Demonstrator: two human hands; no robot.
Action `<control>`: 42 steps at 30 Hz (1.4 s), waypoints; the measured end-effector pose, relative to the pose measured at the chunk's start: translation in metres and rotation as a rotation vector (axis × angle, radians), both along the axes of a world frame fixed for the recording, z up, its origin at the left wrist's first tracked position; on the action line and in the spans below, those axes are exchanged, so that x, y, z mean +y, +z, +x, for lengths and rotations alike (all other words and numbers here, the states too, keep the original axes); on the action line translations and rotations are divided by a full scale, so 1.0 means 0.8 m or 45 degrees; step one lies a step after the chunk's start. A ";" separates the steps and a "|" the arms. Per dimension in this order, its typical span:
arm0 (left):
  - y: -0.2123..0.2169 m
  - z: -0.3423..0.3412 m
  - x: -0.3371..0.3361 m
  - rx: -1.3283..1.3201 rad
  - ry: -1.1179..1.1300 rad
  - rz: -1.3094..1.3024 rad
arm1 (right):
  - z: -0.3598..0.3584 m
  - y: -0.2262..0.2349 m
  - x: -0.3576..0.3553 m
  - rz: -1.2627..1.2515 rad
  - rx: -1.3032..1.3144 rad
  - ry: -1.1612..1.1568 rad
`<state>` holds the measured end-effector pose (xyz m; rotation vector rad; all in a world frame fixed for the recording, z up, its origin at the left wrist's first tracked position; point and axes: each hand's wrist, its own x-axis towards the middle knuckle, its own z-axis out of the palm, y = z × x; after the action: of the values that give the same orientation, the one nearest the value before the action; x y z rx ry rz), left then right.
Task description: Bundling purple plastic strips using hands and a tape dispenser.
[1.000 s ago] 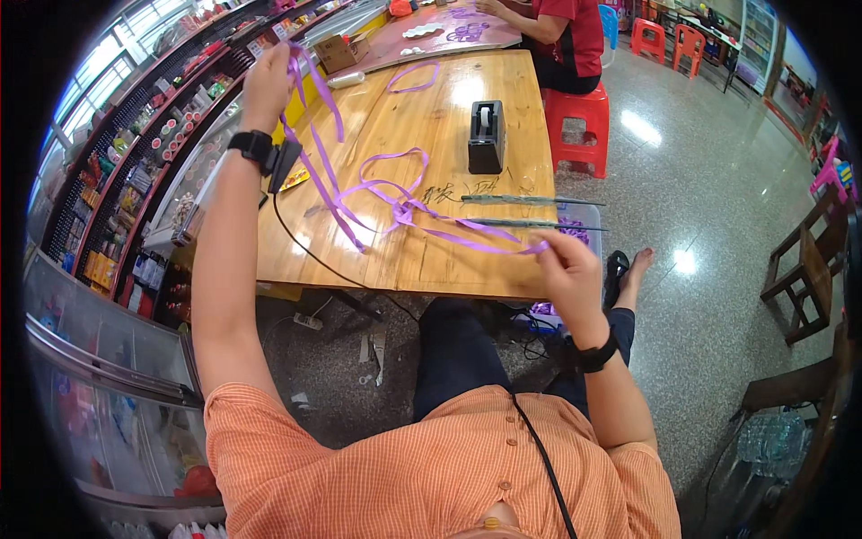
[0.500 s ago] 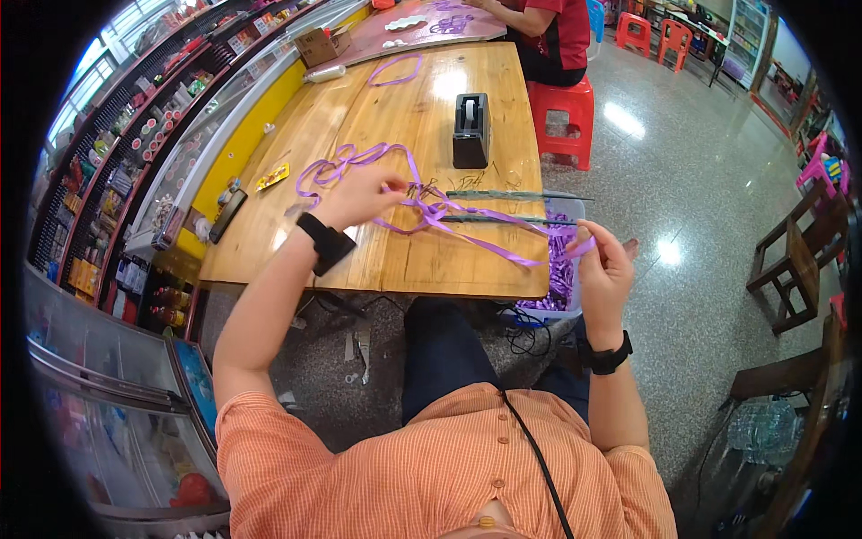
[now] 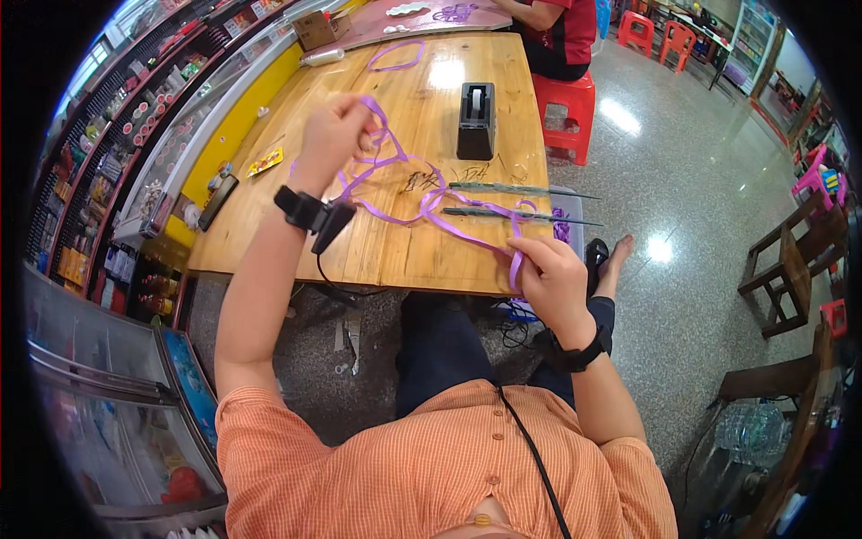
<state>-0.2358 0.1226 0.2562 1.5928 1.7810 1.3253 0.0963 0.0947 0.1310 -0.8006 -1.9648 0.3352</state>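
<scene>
A long purple ribbon [image 3: 515, 268] runs in loose loops across the wooden table [image 3: 359, 247] between my hands. My left hand [image 3: 337, 135], raised over the table's left half, is closed on one stretch of the ribbon. Near the front edge, my right hand [image 3: 552, 280] pinches another stretch between thumb and fingers, with a short piece hanging down. Two thin dark green sticks [image 3: 530, 189] lie side by side and jut past the table's right edge. The ribbon crosses the lower stick.
A black tape dispenser [image 3: 476, 130] stands beyond the sticks. A plastic tub [image 3: 575, 235] of purple strips sits beside the table. At left lies a yellow packet [image 3: 266, 162]. Farther off are a ribbon loop [image 3: 395, 68], a cardboard box [image 3: 319, 30] and a person on a red stool [image 3: 570, 99].
My left hand has lifted away from me, drawing ribbon up with it. My right hand has come left and nearer, from over the tub to the table's front edge. The ribbon loops have spread.
</scene>
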 end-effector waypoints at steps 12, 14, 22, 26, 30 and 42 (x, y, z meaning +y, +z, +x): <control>-0.064 0.024 -0.038 0.842 -0.168 -0.003 | 0.035 -0.007 0.021 -0.688 0.802 0.248; -0.068 0.057 -0.041 0.778 -0.275 0.005 | 0.054 0.000 0.027 -0.802 0.949 0.392; -0.052 0.135 -0.022 0.580 -0.461 0.099 | 0.142 0.073 0.037 -1.030 1.045 0.822; -0.043 0.223 -0.004 0.205 -0.812 0.061 | 0.131 0.110 0.023 -0.958 0.496 0.615; -0.044 0.294 0.013 -0.524 -1.292 -0.197 | 0.148 0.119 0.030 -1.047 0.521 0.602; -0.074 0.326 0.069 -0.472 -1.126 -0.376 | 0.210 0.037 0.090 -0.072 -0.019 -0.223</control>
<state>0.0251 0.1781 0.1974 1.5420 0.8169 0.8001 0.2643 0.1667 0.1606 -1.0067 -1.8903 0.2822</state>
